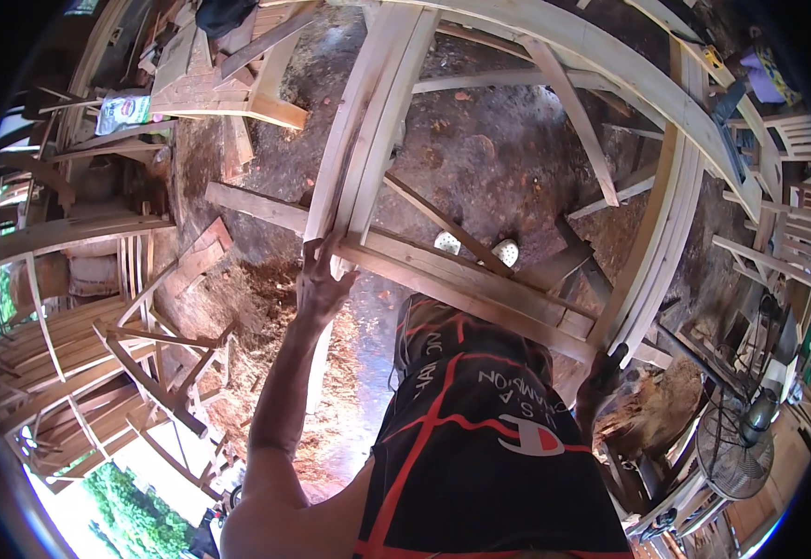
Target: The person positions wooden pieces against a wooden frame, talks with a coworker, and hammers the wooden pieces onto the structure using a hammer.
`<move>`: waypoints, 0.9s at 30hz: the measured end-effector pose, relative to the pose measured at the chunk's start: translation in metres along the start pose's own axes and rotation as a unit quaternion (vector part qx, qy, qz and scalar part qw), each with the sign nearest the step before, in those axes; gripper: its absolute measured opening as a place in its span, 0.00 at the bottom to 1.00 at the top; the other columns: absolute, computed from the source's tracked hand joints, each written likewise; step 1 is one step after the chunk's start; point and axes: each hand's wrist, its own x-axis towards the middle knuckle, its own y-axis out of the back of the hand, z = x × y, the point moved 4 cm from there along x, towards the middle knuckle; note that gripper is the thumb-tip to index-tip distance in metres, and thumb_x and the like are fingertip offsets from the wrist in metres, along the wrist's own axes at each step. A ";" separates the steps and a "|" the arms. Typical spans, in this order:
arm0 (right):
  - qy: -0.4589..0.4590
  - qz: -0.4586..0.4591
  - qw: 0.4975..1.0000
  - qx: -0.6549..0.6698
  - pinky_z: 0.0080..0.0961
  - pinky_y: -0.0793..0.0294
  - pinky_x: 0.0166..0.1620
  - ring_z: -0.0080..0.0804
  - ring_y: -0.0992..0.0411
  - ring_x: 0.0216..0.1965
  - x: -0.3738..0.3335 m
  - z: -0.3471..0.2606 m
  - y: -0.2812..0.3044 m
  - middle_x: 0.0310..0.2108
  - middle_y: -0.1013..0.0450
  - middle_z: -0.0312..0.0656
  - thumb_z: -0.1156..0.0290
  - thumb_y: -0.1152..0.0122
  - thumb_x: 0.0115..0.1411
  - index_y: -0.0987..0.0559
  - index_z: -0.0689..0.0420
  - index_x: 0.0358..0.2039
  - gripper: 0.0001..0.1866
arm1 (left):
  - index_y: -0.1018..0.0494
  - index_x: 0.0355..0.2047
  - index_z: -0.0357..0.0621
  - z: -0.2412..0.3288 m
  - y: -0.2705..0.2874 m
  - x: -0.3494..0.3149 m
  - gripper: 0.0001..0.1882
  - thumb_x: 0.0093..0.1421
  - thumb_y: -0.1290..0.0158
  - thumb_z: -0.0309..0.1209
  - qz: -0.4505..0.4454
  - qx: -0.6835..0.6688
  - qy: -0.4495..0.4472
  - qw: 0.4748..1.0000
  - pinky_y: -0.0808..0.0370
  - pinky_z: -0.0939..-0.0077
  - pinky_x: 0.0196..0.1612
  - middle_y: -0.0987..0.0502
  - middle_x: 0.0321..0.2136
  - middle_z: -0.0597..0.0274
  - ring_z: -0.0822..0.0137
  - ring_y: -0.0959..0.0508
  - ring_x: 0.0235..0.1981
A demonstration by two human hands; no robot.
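Observation:
A large frame of pale, unpainted wood stands in front of my body. A crossbar (pixel 461 288) joins its left beam (pixel 364 130) to its right beam (pixel 655 233) at the near end. My left hand (pixel 325 283) grips the near left corner, fingers over the wood and thumb held out to the right. At the near right corner my right hand (pixel 601 380) is closed around the end of the beam; shadow and the wood hide part of its fingers. A thin diagonal slat (pixel 445 224) shows beyond the crossbar.
White clogs (pixel 506 252) are on my feet, below the frame. Sawdust (pixel 270 317) covers the floor at left. Timber pieces (pixel 159 373) pile up at far left, near a plastic bag (pixel 124 114). Wooden chairs (pixel 797 233) and a fan (pixel 736 456) stand at right.

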 end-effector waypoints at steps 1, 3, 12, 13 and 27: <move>0.004 -0.003 1.000 -0.013 0.42 0.28 0.36 0.46 0.27 0.31 0.000 -0.001 0.002 0.31 0.26 0.51 0.64 0.46 0.70 0.23 0.66 0.45 0.16 | 0.36 0.64 0.42 0.005 0.001 -0.002 0.40 0.50 0.34 0.24 0.018 0.028 -0.021 0.999 0.18 0.58 0.43 0.30 0.51 0.45 0.48 0.24 0.50; -0.020 -0.038 0.998 -0.038 0.39 0.28 0.35 0.42 0.28 0.31 -0.001 0.004 0.004 0.31 0.26 0.49 0.66 0.45 0.70 0.23 0.66 0.44 0.14 | 0.33 0.61 0.42 0.013 0.000 -0.006 0.34 0.52 0.36 0.25 0.037 0.049 -0.036 0.997 0.13 0.60 0.36 0.27 0.46 0.42 0.49 0.21 0.46; -0.087 -0.074 0.993 0.019 0.36 0.28 0.33 0.37 0.27 0.31 -0.008 0.016 0.009 0.30 0.25 0.49 0.68 0.41 0.68 0.22 0.65 0.43 0.12 | 0.27 0.49 0.33 0.003 -0.001 -0.030 0.17 0.60 0.43 0.23 0.081 0.080 0.032 0.993 0.18 0.60 0.48 0.23 0.43 0.44 0.52 0.21 0.46; -0.094 -0.079 0.992 0.026 0.36 0.28 0.33 0.37 0.27 0.31 -0.007 0.012 0.008 0.30 0.25 0.49 0.68 0.41 0.68 0.22 0.65 0.43 0.12 | 0.27 0.49 0.35 -0.002 0.000 -0.030 0.16 0.60 0.42 0.24 0.074 0.088 0.024 0.993 0.19 0.60 0.49 0.23 0.44 0.47 0.53 0.21 0.45; -0.166 -0.054 0.975 0.140 0.31 0.25 0.37 0.36 0.23 0.36 0.002 -0.022 0.011 0.37 0.24 0.48 0.73 0.35 0.63 0.22 0.63 0.46 0.12 | 0.29 0.56 0.37 -0.056 0.000 -0.024 0.24 0.59 0.38 0.26 -0.008 -0.049 0.095 0.994 0.28 0.61 0.54 0.30 0.46 0.54 0.59 0.27 0.49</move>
